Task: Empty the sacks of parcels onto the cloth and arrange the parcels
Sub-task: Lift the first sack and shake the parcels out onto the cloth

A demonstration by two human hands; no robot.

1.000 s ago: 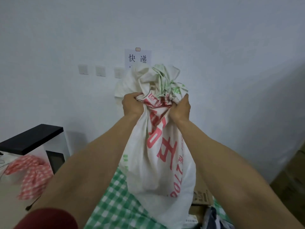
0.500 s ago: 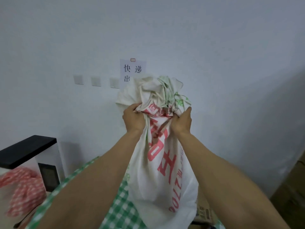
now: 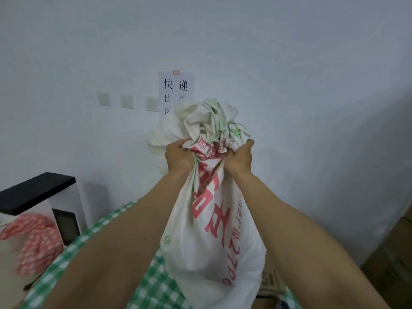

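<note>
Before a pale wall (image 3: 289,63) bearing a paper sign (image 3: 176,90), a green checked cloth (image 3: 156,286) covers the near surface. My left grip (image 3: 178,159) and right grip (image 3: 242,161) clench the white printed sack (image 3: 214,230) by its bunched top. Its body hangs below them over the cloth, contents hidden.

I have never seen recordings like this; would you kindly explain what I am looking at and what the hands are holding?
There is no machine: a person works bare-handed, and every picture comes from a camera worn on their head, looking forward and down. The left hand and right hand both grip the bunched end of a white sack with red print, holding it up. Below lies a green checked cloth, with a cardboard parcel beside the sack's lower right. At left, a red checked cloth lies by a black-topped appliance. A paper notice hangs on the wall.
</note>
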